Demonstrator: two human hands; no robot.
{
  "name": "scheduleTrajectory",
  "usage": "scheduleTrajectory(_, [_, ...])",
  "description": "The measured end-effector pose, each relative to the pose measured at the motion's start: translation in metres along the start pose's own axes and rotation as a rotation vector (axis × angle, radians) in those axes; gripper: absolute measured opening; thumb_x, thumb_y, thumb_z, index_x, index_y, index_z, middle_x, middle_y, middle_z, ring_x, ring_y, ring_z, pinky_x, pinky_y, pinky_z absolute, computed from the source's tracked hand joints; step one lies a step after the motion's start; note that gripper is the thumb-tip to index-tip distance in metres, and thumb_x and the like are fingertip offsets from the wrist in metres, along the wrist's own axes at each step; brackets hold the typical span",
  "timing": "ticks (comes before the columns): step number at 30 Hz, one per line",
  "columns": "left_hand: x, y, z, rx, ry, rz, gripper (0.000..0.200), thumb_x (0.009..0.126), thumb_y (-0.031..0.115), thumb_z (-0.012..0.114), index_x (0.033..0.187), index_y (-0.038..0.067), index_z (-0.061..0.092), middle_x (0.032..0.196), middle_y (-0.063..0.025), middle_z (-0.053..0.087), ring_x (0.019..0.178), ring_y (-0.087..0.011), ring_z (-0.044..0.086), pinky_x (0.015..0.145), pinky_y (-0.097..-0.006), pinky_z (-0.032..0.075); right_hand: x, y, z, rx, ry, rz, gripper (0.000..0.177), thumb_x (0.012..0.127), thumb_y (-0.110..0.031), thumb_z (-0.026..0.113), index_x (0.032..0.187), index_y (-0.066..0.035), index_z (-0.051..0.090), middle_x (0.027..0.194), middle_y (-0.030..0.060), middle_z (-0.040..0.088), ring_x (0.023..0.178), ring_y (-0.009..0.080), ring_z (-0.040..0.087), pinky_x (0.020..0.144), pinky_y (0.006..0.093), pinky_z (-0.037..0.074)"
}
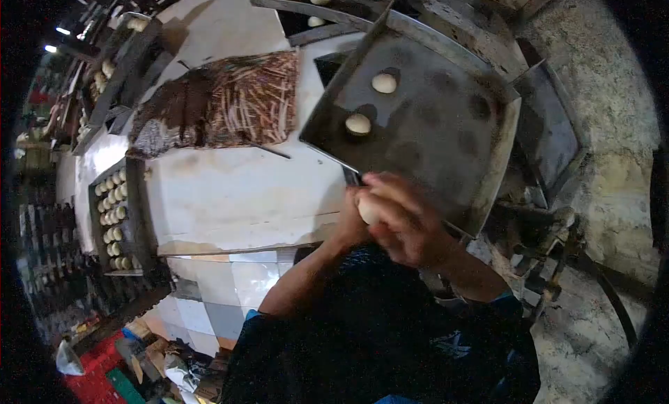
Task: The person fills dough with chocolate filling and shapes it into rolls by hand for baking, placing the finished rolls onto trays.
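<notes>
A pale dough ball (367,210) sits between my two hands, close to the near corner of a dark metal tray (435,115). My left hand (350,219) cups it from the left and below. From the right, the curled fingers of my right hand (404,226) lie over it, slightly smeared by motion. Part of the ball is hidden by the fingers. Inside the tray rest one dough ball (384,83) and, nearer to me, another dough ball (358,124). Dark round marks show on the tray's floor.
A patterned cloth (254,101) lies on the white table (209,202), with a thin stick (270,151) at its edge. Left stands a tray (138,219) filled with several dough balls. More trays (334,12) stand at the back. A rough wall (613,125) bounds the right side.
</notes>
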State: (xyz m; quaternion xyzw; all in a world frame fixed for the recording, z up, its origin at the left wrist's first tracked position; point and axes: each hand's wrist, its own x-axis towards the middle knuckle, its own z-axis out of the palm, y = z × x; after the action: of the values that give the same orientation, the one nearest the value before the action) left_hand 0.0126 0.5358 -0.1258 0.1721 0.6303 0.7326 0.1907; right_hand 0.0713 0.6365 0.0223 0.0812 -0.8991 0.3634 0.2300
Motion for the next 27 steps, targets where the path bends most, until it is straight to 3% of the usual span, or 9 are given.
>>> scheduleTrajectory(3, [0.01, 0.05, 0.004, 0.1, -0.451, -0.148, 0.037, 0.079, 0.021, 0.075, 0.106, 0.003, 0.058, 0.082, -0.0095, 0.062, 0.075, -0.0187, 0.061, 0.063, -0.0316, 0.047, -0.018, 0.028, 0.001, 0.042, -0.124, 0.01, 0.023, 0.093, -0.014, 0.057, 0.11, 0.001, 0.058, 0.116, 0.0189, 0.056, 0.107, 0.0342, 0.056, 0.091, 0.0431, 0.047])
scheduleTrajectory(6, [0.017, 0.056, -0.006, 0.078, -0.601, -0.222, 0.047, 0.078, 0.021, 0.077, 0.117, 0.003, 0.057, 0.086, -0.0082, 0.062, 0.078, -0.0159, 0.059, 0.065, -0.0301, 0.047, -0.019, 0.065, -0.022, 0.191, -0.136, 0.223, 0.024, 0.09, -0.011, 0.059, 0.111, 0.001, 0.056, 0.115, 0.0185, 0.056, 0.104, 0.0348, 0.057, 0.09, 0.0434, 0.048])
scheduleTrajectory(8, [0.024, 0.089, -0.021, 0.171, -0.601, -0.254, 0.053, 0.077, -0.001, 0.07, 0.127, 0.005, 0.052, 0.094, -0.0073, 0.062, 0.088, -0.0158, 0.059, 0.081, -0.0298, 0.049, -0.018, 0.093, -0.017, 0.208, -0.127, 0.392, 0.026, 0.089, -0.009, 0.059, 0.113, 0.001, 0.055, 0.116, 0.0183, 0.056, 0.105, 0.0356, 0.057, 0.09, 0.0439, 0.048])
scheduleTrajectory(10, [0.017, 0.065, -0.051, -0.003, -0.396, -0.133, 0.05, 0.076, 0.009, 0.078, 0.122, 0.007, 0.058, 0.073, 0.0032, 0.052, 0.064, -0.0054, 0.046, 0.057, -0.0209, 0.039, -0.022, 0.133, 0.0, -0.203, -0.22, 0.248, 0.039, 0.089, -0.01, 0.058, 0.126, 0.0, 0.05, 0.127, 0.0198, 0.049, 0.119, 0.038, 0.049, 0.098, 0.043, 0.043])
scheduleTrajectory(14, [-0.017, 0.075, -0.13, 0.066, 0.018, -0.245, 0.035, 0.078, -0.003, 0.071, 0.108, 0.008, 0.057, 0.072, 0.0078, 0.036, 0.063, -0.0027, 0.033, 0.055, -0.018, 0.029, -0.035, 0.15, 0.009, -0.665, -0.562, -0.063, 0.05, 0.093, -0.013, 0.053, 0.139, -0.001, 0.037, 0.143, 0.0219, 0.036, 0.136, 0.0365, 0.031, 0.108, 0.0453, 0.033])
scheduleTrajectory(16, [-0.045, 0.074, -0.176, 0.049, 0.227, -0.246, 0.027, 0.082, -0.001, 0.068, 0.104, 0.008, 0.057, 0.072, 0.0073, 0.035, 0.063, -0.0027, 0.034, 0.055, -0.0179, 0.029, -0.019, 0.133, 0.002, -0.28, -0.543, 0.188, 0.062, 0.091, -0.02, 0.056, 0.144, 0.0, 0.03, 0.148, 0.023, 0.026, 0.14, 0.0397, 0.02, 0.115, 0.0453, 0.018])
scheduleTrajectory(18, [-0.081, 0.066, -0.218, 0.044, 0.44, -0.207, 0.023, 0.084, 0.003, 0.067, 0.103, 0.008, 0.055, 0.069, 0.0081, 0.035, 0.064, -0.0034, 0.035, 0.057, -0.0187, 0.028, -0.001, 0.109, 0.0, -0.421, -0.257, 0.078, 0.063, 0.092, -0.027, 0.053, 0.144, 0.0, 0.03, 0.15, 0.022, 0.024, 0.14, 0.0392, 0.021, 0.114, 0.0465, 0.016])
scheduleTrajectory(24, [-0.249, 0.012, -0.318, -0.081, 0.903, -0.261, 0.018, 0.088, 0.013, 0.064, 0.104, 0.006, 0.058, 0.084, 0.0015, 0.058, 0.074, -0.0075, 0.05, 0.064, -0.0197, 0.04, 0.069, -0.032, 0.112, -0.011, 0.317, -0.055, 0.045, 0.097, -0.025, 0.047, 0.129, 0.006, 0.047, 0.138, 0.0198, 0.038, 0.122, 0.0303, 0.045, 0.098, 0.0389, 0.042])
scheduleTrajectory(27, [-0.334, -0.023, -0.361, -0.013, 0.877, -0.16, 0.026, 0.087, 0.017, 0.065, 0.106, 0.001, 0.058, 0.085, -0.0018, 0.062, 0.077, -0.009, 0.056, 0.068, -0.0241, 0.046, 0.073, -0.139, 0.237, 0.2, 0.147, -0.276, 0.035, 0.094, -0.018, 0.051, 0.117, 0.008, 0.055, 0.122, 0.0183, 0.051, 0.104, 0.0277, 0.055, 0.09, 0.0377, 0.046])
